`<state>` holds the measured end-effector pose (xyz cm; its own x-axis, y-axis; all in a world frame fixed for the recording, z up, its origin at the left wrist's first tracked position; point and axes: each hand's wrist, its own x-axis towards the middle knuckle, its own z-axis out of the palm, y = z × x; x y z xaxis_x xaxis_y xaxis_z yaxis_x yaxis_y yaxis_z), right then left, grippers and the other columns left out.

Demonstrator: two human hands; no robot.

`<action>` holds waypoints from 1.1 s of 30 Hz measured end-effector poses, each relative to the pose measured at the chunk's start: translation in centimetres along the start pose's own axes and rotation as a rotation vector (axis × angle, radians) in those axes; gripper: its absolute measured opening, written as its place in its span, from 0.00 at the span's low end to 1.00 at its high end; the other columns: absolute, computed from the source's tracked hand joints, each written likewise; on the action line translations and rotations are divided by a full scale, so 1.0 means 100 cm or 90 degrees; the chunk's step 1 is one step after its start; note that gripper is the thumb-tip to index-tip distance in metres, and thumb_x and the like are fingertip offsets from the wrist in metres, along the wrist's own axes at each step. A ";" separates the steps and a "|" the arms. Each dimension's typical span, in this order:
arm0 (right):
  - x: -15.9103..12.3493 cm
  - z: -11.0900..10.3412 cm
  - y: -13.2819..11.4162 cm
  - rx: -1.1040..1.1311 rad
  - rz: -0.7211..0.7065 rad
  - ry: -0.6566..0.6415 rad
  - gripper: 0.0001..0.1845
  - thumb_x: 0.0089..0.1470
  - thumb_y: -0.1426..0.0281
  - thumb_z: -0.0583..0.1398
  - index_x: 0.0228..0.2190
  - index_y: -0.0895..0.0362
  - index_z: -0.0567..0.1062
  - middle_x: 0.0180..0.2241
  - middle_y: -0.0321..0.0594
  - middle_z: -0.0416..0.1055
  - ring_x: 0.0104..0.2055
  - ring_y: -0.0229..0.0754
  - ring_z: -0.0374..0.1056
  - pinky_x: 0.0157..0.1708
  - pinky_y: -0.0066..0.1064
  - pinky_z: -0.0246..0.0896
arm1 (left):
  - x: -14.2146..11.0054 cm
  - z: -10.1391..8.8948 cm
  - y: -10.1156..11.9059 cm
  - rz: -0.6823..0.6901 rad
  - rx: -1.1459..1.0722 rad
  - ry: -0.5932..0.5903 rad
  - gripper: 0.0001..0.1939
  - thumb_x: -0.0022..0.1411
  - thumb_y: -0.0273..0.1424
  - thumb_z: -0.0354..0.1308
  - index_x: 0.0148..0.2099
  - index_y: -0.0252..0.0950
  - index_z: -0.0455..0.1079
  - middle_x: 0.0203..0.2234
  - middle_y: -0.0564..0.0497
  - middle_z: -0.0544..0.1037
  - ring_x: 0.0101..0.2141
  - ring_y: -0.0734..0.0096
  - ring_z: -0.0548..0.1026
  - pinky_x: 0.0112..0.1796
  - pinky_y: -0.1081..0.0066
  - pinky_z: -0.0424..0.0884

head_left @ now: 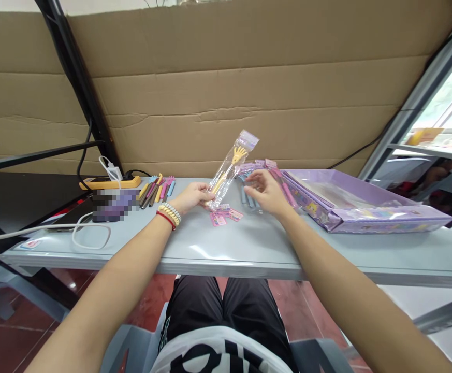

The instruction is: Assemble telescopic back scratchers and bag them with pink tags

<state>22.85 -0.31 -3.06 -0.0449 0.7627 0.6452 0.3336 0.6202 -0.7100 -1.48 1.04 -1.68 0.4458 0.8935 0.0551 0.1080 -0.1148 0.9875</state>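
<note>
1 clear bag (230, 170) with a yellow stick (238, 155) is pinched in the left hand (195, 198). The right hand (266, 192) curls half-open, nothing visibly gripped; pink cards (218, 219) lie between them.

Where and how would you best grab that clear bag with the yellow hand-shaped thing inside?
Take the clear bag by its pale top flap, probably from the right: it tilts up that way, that end is free, and the left hand holds the bottom.
</note>
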 end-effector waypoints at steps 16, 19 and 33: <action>-0.016 0.028 -0.021 0.026 0.026 -0.334 0.13 0.48 0.64 0.61 0.31 0.62 0.78 0.24 0.38 0.72 0.22 0.34 0.62 0.23 0.26 0.55 | -0.005 0.023 0.001 0.022 -0.001 -0.074 0.15 0.47 0.29 0.66 0.36 0.32 0.66 0.22 0.52 0.76 0.25 0.72 0.74 0.31 0.71 0.69; -0.015 0.028 -0.020 -0.011 0.027 -0.284 0.12 0.48 0.65 0.60 0.29 0.62 0.79 0.23 0.39 0.72 0.23 0.35 0.62 0.23 0.26 0.55 | -0.005 0.022 0.001 0.027 0.018 -0.083 0.15 0.48 0.32 0.67 0.37 0.31 0.68 0.25 0.49 0.77 0.27 0.71 0.75 0.32 0.69 0.70; -0.013 0.026 -0.026 -0.253 0.071 -0.115 0.28 0.41 0.47 0.62 0.16 0.58 0.63 0.16 0.34 0.61 0.21 0.33 0.53 0.21 0.27 0.45 | -0.010 0.026 0.005 0.065 0.002 -0.274 0.33 0.46 0.23 0.61 0.57 0.35 0.68 0.46 0.44 0.77 0.44 0.62 0.75 0.41 0.68 0.70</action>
<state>19.60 -2.46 -2.75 -0.1394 0.8626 0.4863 0.6798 0.4404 -0.5864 0.46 -1.06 -1.67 0.7836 0.6154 0.0852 0.0470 -0.1955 0.9796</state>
